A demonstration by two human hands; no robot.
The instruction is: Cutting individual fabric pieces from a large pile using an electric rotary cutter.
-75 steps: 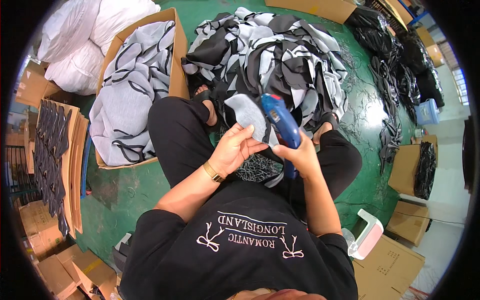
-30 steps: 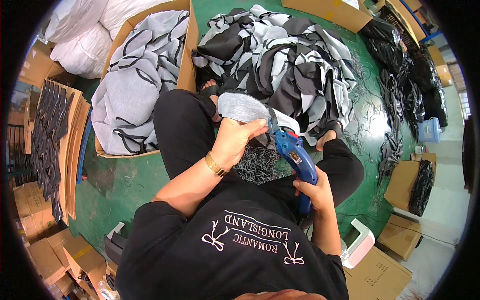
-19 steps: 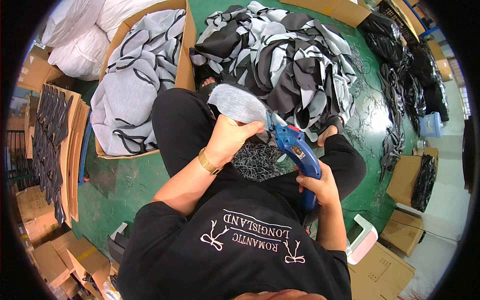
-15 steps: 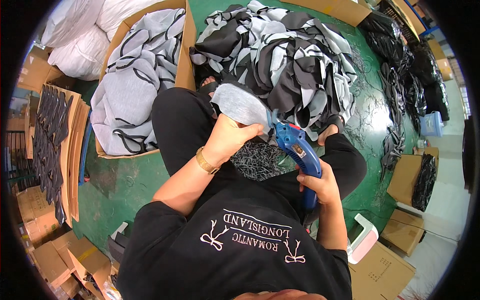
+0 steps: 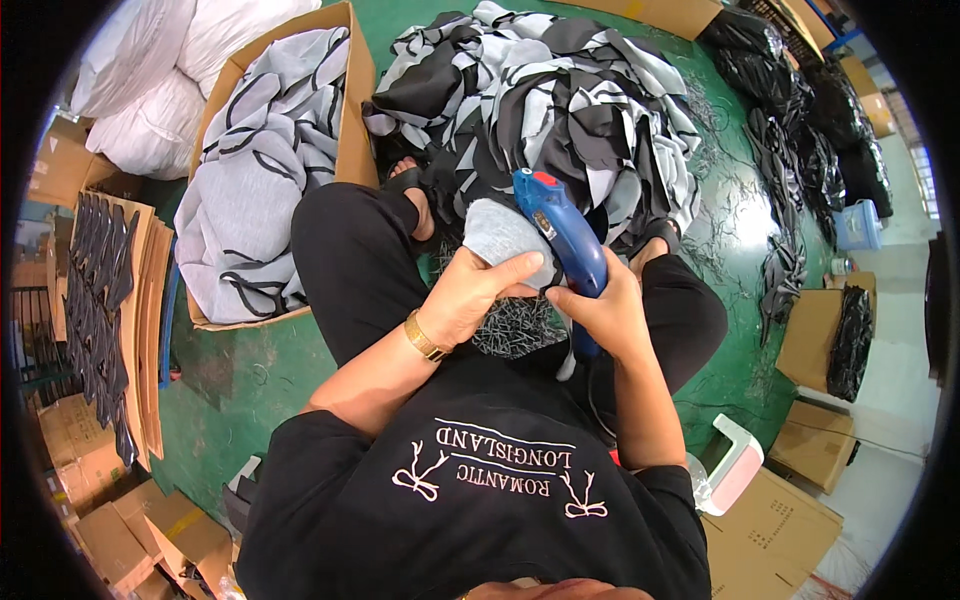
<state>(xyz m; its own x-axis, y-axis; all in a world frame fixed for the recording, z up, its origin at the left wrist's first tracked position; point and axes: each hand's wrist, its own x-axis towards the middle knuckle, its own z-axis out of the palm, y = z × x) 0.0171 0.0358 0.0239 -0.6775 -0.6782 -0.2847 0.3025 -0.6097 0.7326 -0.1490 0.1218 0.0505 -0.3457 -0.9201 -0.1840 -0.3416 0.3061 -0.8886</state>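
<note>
My left hand [image 5: 468, 296], with a gold band at the wrist, pinches a light grey fabric piece [image 5: 498, 230] between thumb and fingers. My right hand [image 5: 615, 318] is wrapped round a blue handheld electric cutter [image 5: 572, 240] with a red button near its head. The cutter points away from me, beside and partly over the fabric's right edge. Its blade is hidden from view. My right thumb comes close to the fabric's lower edge; whether it touches cannot be told. Thin dark and grey trimmings [image 5: 512, 332] lie heaped below my hands, between my legs.
Ahead lies a large pile of grey and black fabric pieces [image 5: 590, 105]. A cardboard box [image 5: 362, 95] at left holds grey fabric with black edging [image 5: 240, 205]. White sacks [image 5: 150, 130] stand behind it. Black plastic bags [image 5: 745, 60] and cartons [image 5: 810, 445] line the right side.
My right hand and the cutter have moved up and left, nearer my left hand. The cutter's head is now farther from me. My left hand has shifted right, and the fabric has swung round.
</note>
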